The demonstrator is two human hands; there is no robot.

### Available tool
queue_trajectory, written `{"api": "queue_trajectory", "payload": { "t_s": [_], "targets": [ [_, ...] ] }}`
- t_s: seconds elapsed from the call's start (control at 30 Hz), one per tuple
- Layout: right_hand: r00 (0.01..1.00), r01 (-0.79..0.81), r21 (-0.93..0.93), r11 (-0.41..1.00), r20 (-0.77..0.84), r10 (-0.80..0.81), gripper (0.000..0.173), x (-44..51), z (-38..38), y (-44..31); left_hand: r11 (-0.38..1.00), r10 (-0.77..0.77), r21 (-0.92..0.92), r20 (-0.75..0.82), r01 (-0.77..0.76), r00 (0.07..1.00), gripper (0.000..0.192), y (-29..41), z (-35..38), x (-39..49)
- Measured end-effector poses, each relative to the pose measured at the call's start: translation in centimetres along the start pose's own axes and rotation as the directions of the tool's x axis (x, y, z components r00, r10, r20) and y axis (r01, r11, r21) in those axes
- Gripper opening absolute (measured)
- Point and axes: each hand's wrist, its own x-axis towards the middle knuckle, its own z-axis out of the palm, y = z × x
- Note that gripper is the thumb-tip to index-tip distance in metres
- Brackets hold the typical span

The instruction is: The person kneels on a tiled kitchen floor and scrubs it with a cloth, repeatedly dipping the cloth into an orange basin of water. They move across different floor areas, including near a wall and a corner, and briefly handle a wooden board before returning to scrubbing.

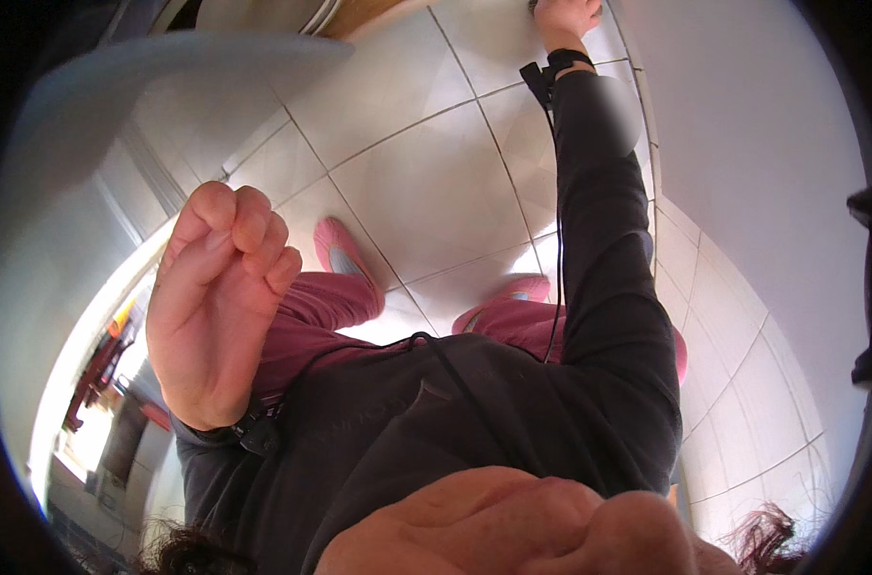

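My left hand (220, 302) is raised at the left with its palm turned up. Its fingers curl in and the thumb lies against them; nothing shows in its grasp. Far ahead at the top edge, my right hand (567, 20) is partly cut off by the picture. Its fingers are curled around a small dark object (532, 6), of which only bits show, so its kind is unclear. A black strap (570, 59) with a cable circles the right wrist, and a dark band (258, 431) sits at the left wrist.
Pale floor tiles (421, 187) spread before me, with my pink shoes (339, 244) on them. A plain pale wall (738, 129) rises close on the right. A blurred grey curved shape (192, 72) covers the upper left. A thin black cable (559, 237) hangs along my right arm.
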Motion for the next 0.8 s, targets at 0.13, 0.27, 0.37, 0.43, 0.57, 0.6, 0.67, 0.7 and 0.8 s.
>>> {"api": "queue_trajectory", "payload": {
  "t_s": [0.13, 0.27, 0.37, 0.43, 0.57, 0.6, 0.67, 0.7, 0.8],
  "targets": [
    [0.909, -0.336, 0.621, 0.708, 0.410, 0.071, 0.044, 0.9, -3.6, -6.5, 0.999, 0.015, -0.037, -0.043, -0.017, 0.999, 0.007, -0.4, 1.1, -3.1],
    [0.882, -0.367, 0.761, 0.535, 0.467, -0.061, 0.044, 0.5, -17.2, -8.5, 0.994, 0.090, -0.052, -0.161, -0.099, 0.983, 0.007, -1.9, 3.1, -6.2],
    [0.971, -0.078, 0.956, 0.284, 0.137, -0.194, 0.043, 2.4, -24.2, -8.1, 0.989, 0.131, -0.035, -0.205, -0.141, 0.970, 0.007, -3.0, 3.4, -7.2],
    [0.972, 0.109, 0.981, 0.161, -0.071, -0.224, 0.042, 2.8, -25.6, -7.8, 0.989, 0.134, -0.028, -0.235, -0.144, 0.963, 0.008, -3.2, 3.4, -8.2],
    [0.928, 0.031, 0.964, 0.266, 0.071, -0.365, 0.048, 4.8, -18.1, -6.5, 0.962, 0.259, 0.141, -0.205, -0.233, 0.944, 0.009, 0.0, -0.5, -8.1],
    [0.951, -0.018, 0.927, 0.374, 0.132, -0.281, 0.043, 4.7, -15.8, -4.7, 0.956, 0.283, 0.138, -0.213, -0.257, 0.935, 0.007, 0.7, -1.5, -8.8],
    [0.877, -0.231, 0.829, 0.509, 0.404, -0.260, 0.047, 3.8, -10.7, -0.2, 0.946, 0.324, 0.072, -0.293, -0.318, 0.899, 0.010, 1.9, -3.9, -10.6],
    [0.895, -0.299, 0.768, 0.567, 0.432, -0.112, 0.051, 2.6, -9.1, 1.6, 0.934, 0.350, 0.032, -0.265, -0.355, 0.899, 0.013, 2.4, -5.2, -11.4],
    [0.835, -0.473, 0.648, 0.598, 0.546, 0.069, 0.051, 1.3, -7.0, 3.0, 0.878, 0.424, -0.120, -0.257, -0.464, 0.868, 0.020, 2.2, -8.4, -13.1]
  ]
}}
